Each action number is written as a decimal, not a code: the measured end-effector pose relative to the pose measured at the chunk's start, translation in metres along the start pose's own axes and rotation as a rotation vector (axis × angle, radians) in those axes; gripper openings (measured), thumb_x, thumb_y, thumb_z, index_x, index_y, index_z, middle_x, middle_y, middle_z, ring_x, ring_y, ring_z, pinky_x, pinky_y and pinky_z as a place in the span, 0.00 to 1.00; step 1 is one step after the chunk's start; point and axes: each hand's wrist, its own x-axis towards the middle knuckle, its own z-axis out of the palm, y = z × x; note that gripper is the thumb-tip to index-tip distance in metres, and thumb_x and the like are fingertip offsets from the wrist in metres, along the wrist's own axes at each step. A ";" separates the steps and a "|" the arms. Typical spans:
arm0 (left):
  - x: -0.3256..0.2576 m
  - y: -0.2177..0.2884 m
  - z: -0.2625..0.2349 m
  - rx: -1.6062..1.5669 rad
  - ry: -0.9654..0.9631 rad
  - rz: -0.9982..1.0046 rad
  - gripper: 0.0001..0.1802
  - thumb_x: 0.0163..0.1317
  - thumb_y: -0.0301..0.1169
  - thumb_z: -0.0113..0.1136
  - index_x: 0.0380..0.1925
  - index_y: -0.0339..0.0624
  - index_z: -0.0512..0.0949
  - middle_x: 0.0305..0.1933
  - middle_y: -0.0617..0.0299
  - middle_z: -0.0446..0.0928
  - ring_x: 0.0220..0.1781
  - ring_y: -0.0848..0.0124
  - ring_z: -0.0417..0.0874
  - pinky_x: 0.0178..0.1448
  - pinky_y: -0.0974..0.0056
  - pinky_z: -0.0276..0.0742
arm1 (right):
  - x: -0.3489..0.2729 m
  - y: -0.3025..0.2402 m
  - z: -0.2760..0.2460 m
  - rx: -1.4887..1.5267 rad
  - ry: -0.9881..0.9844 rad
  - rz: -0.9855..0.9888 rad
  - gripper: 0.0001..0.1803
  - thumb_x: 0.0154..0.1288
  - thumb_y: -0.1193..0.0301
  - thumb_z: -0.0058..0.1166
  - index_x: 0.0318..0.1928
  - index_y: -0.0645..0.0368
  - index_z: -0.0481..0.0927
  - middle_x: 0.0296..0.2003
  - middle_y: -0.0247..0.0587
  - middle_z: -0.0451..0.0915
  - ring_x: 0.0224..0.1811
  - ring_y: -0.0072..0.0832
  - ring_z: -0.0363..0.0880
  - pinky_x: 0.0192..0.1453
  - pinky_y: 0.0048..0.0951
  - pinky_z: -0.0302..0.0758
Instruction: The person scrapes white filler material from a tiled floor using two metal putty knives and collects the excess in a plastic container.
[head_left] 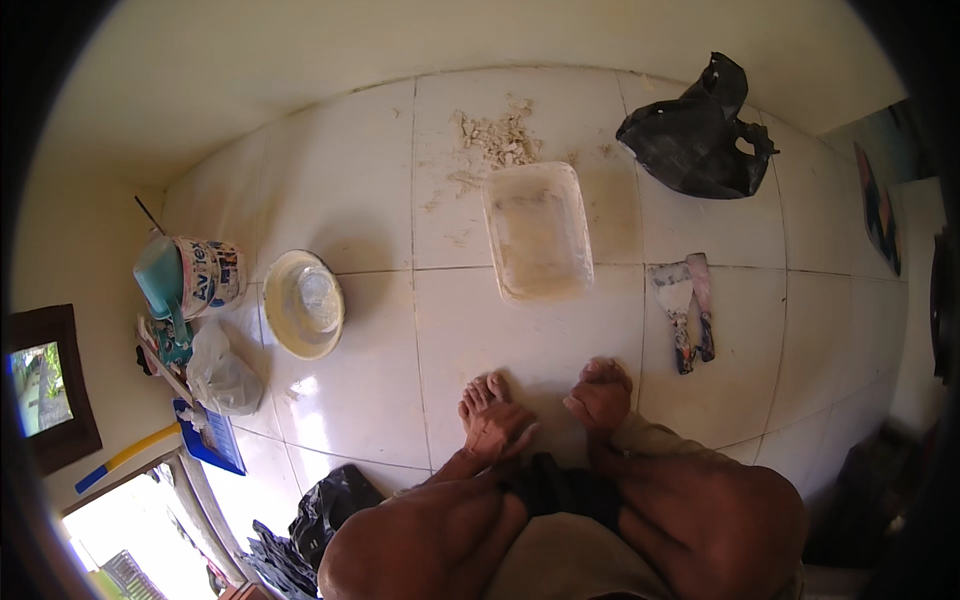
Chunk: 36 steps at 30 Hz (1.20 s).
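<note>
My left hand rests low over my left foot, its fingers stretched out and holding nothing. On my right foot lies my right hand, its fingers loosely bent with nothing seen in them. Ahead of my feet stands a whitish rectangular plastic tub, its inside smeared with pale residue. To the right, two putty knives lie side by side on the tiles, their blades coated with white and their handles toward me. Neither hand touches the tub or the knives.
Crumbled plaster lies behind the tub, near the wall. A black plastic bag is at the far right. On the left are a round basin, a paint bucket, a teal dipper, a white plastic bag and a blue tray.
</note>
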 end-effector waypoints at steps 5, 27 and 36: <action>0.009 -0.011 0.014 -0.143 0.001 -0.029 0.08 0.59 0.38 0.63 0.35 0.49 0.82 0.34 0.65 0.81 0.34 0.61 0.83 0.43 0.57 0.78 | -0.017 0.015 0.018 0.036 0.017 0.087 0.11 0.61 0.61 0.58 0.28 0.53 0.82 0.24 0.41 0.80 0.25 0.41 0.80 0.37 0.41 0.77; 0.008 -0.034 0.012 -0.113 0.117 -0.172 0.11 0.65 0.38 0.61 0.42 0.45 0.81 0.36 0.58 0.82 0.30 0.63 0.81 0.37 0.62 0.77 | -0.007 0.013 0.016 0.028 0.021 0.085 0.15 0.67 0.56 0.53 0.30 0.52 0.82 0.26 0.40 0.83 0.24 0.42 0.82 0.31 0.43 0.79; -0.013 -0.149 -0.066 -1.444 1.279 -0.906 0.31 0.69 0.53 0.54 0.59 0.40 0.65 0.57 0.50 0.74 0.63 0.61 0.74 0.58 0.62 0.71 | -0.013 0.016 0.015 0.086 -0.062 0.149 0.11 0.63 0.58 0.57 0.29 0.49 0.83 0.27 0.40 0.82 0.28 0.39 0.82 0.39 0.41 0.78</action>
